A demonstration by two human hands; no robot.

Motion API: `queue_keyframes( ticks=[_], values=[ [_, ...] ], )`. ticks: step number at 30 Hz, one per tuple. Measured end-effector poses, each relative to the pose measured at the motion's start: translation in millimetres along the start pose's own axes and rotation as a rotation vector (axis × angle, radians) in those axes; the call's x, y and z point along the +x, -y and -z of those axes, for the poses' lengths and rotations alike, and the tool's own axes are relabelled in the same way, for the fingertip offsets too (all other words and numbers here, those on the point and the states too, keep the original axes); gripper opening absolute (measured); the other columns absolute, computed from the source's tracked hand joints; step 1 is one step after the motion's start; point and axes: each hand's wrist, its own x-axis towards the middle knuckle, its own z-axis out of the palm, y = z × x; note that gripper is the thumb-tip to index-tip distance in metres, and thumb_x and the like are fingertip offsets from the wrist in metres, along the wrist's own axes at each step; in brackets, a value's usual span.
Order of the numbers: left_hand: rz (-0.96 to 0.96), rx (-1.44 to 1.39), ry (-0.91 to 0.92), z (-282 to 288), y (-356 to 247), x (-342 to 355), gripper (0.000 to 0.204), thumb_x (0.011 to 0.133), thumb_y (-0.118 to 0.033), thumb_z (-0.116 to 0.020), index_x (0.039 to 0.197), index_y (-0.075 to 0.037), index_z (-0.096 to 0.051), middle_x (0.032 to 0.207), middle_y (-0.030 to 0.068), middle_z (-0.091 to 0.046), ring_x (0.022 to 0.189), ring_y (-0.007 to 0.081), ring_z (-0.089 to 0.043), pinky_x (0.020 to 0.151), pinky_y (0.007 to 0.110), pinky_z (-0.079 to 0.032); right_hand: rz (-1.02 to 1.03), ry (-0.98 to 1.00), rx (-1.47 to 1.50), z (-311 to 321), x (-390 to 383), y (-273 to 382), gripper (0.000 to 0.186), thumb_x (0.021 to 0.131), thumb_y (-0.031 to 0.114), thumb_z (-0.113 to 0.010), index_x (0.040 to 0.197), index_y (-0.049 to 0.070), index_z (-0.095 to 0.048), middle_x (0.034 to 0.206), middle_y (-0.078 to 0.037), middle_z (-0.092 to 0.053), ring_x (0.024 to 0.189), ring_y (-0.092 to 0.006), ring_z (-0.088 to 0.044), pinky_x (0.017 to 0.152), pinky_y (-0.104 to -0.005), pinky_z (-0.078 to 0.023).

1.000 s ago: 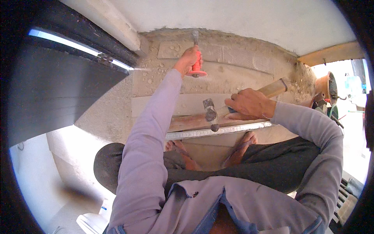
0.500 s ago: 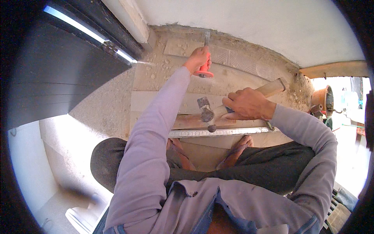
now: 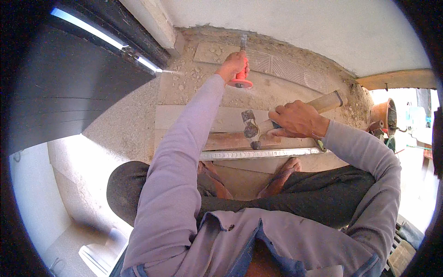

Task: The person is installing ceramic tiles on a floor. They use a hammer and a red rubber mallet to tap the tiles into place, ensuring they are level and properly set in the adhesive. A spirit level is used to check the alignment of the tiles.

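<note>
left hand (image 3: 236, 63): fingers closed around red-gripped chisel (image 3: 241, 73), its blade at foot of white wall (image 3: 286, 30). right hand (image 3: 299, 121): fingers wrapped round hammer (image 3: 251, 129), head leftward, near metal bar (image 3: 263, 154).

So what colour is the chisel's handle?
The chisel's handle is bright coral-red; it shows best in the head view.

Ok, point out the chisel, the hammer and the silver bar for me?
Chisel (image 3: 240, 75): head view, on its red grip, below the fingers.
Hammer (image 3: 250, 128): head view, on the middle of its head.
Silver bar (image 3: 262, 153): head view, near the middle of its length.
</note>
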Motion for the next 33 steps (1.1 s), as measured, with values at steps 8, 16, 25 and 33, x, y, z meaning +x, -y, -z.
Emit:
queue_keyframes(
  ticks=[8, 16, 25, 33],
  values=[
    [0.050, 0.015, 0.059, 7, -6, 2, 0.028, 0.094, -0.027, -0.033, 0.086, -0.002, -0.044, 0.070, 0.0076, -0.050, 0.054, 0.0184, -0.050, 0.048, 0.035, -0.047, 0.238, -0.065, 0.029, 14, 14, 6, 0.041, 0.083, 0.045, -0.051, 0.093, 0.005, -0.052, 0.079, -0.015, -0.059, 0.076, -0.0341, -0.063, 0.063, -0.0443, -0.052],
    [0.094, 0.086, 0.092, 19, -5, 7, 0.031, 0.095, -0.028, -0.033, 0.085, -0.002, -0.044, 0.069, 0.0093, -0.051, 0.054, 0.0205, -0.050, 0.050, 0.037, -0.047, -0.171, 0.053, 0.012, 6, 34, -38, 0.035, 0.081, 0.038, -0.054, 0.091, 0.006, -0.049, 0.082, -0.013, -0.057, 0.072, -0.0331, -0.061, 0.058, -0.0435, -0.049],
    [0.057, 0.170, 0.045, -3, -15, 7, 0.031, 0.093, -0.024, -0.033, 0.081, 0.001, -0.047, 0.068, 0.0118, -0.053, 0.054, 0.0227, -0.051, 0.050, 0.038, -0.046, 0.044, 0.022, 0.038, 12, 21, -3, 0.040, 0.084, 0.041, -0.052, 0.097, 0.003, -0.050, 0.082, -0.017, -0.059, 0.073, -0.0356, -0.062, 0.061, -0.0447, -0.050],
    [0.109, 0.145, 0.048, -1, -23, 13, 0.030, 0.091, -0.022, -0.032, 0.078, 0.000, -0.049, 0.065, 0.0108, -0.054, 0.053, 0.0229, -0.051, 0.050, 0.038, -0.045, 0.103, -0.063, 0.036, 15, 11, 11, 0.034, 0.086, 0.039, -0.050, 0.094, 0.006, -0.049, 0.085, -0.017, -0.058, 0.069, -0.0347, -0.060, 0.059, -0.0437, -0.050]
  ],
)
